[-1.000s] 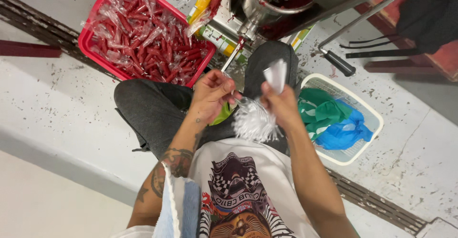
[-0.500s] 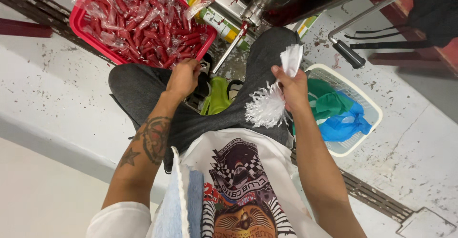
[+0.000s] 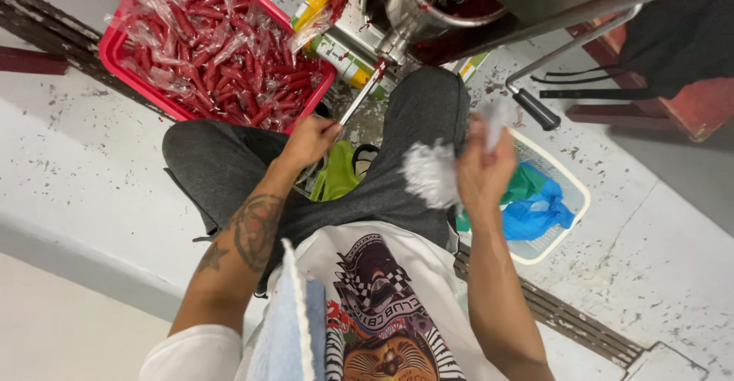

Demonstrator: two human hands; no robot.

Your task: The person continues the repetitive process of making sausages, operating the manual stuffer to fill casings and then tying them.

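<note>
White plastic bags (image 3: 432,171) in right hand (image 3: 482,168) — left hand (image 3: 310,140) grips metal rod (image 3: 361,98).

One red crate (image 3: 115,48), one white basket (image 3: 569,190), two hands.

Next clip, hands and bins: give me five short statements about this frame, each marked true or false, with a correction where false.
1. The left hand touches a thin metal rod. True.
2. The right hand is empty. False: it holds a bunch of white plastic bags.
3. The red basket holds red sausage-like sticks in clear wrappers. True.
4. The white basket beside the right leg is full of red sticks. False: it holds green and blue plastic.
5. The machine's black-tipped lever handle is gripped by the right hand. False: it hangs free, apart from the hand.
</note>
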